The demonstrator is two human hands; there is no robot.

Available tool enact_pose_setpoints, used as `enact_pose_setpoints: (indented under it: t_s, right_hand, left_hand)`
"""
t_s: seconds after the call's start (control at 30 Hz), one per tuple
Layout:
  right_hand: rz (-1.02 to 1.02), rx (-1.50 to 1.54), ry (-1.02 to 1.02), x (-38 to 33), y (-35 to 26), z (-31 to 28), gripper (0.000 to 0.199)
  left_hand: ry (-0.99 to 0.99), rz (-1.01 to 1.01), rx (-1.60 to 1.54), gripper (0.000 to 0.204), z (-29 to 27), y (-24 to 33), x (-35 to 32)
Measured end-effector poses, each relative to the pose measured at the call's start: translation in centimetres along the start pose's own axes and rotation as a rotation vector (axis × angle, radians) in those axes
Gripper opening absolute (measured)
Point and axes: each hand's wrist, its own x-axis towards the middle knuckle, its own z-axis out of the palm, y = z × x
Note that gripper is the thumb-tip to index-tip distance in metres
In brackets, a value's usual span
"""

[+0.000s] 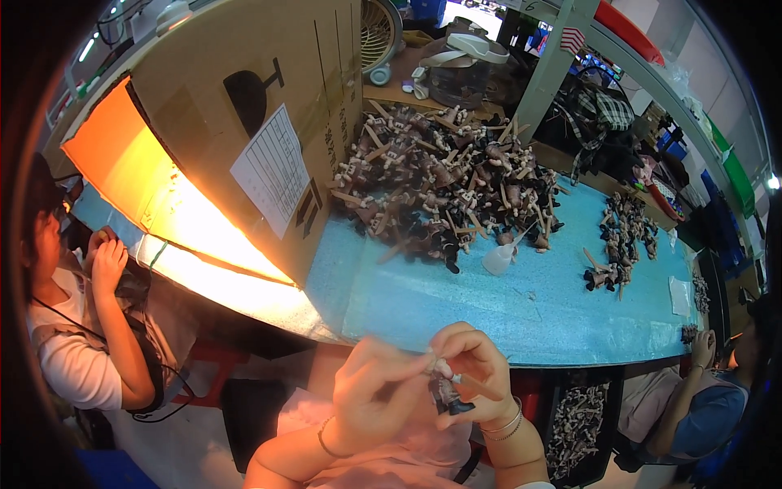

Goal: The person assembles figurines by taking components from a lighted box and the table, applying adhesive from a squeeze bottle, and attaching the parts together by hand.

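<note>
Close in front of my body, a small figurine with a pale upper part, brownish clothing and black boots hangs between my hands. My right hand is closed on it with thumb and fingers, and a light brown flat piece sticks out beside it. My left hand, slightly smeared by motion, pinches at the figurine's head; whatever lies between its fingertips is hidden. Beyond my hands, a large heap of similar figurines covers the blue tabletop. A white squeeze bottle with a thin spout lies at the heap's near edge.
A tall cardboard box, lit orange inside, stands at the left. A smaller figurine group lies to the right. Below the table edge, a black tray holds many small parts. People sit at both sides, their hands raised at left.
</note>
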Motion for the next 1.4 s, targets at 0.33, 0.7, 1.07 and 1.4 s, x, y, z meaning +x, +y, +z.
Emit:
enact_pose_setpoints:
  t_s: [0.33, 0.7, 1.07, 1.4]
  right_hand:
    - [0.05, 0.019, 0.149, -0.2, -0.1, 0.6, 0.066]
    - [-0.008, -0.276, 0.115, -0.1, -0.6, 0.5, 0.07]
    - [0.061, -0.007, 0.306, -0.3, 0.9, 2.0, 0.065]
    - [0.152, 0.336, 0.402, -0.3, 1.1, 3.8, 0.068]
  left_hand:
    - [-0.095, -0.029, -0.037, 0.068, -0.4, 0.0, 0.6]
    - [-0.23, -0.035, 0.049, 0.08, -0.8, 0.2, 0.7]
    - [-0.104, -0.076, -0.1, 0.093, 0.6, -2.1, -0.8]
    - [-0.008, -0.069, -0.078, 0.089, 0.1, -2.2, -0.4]
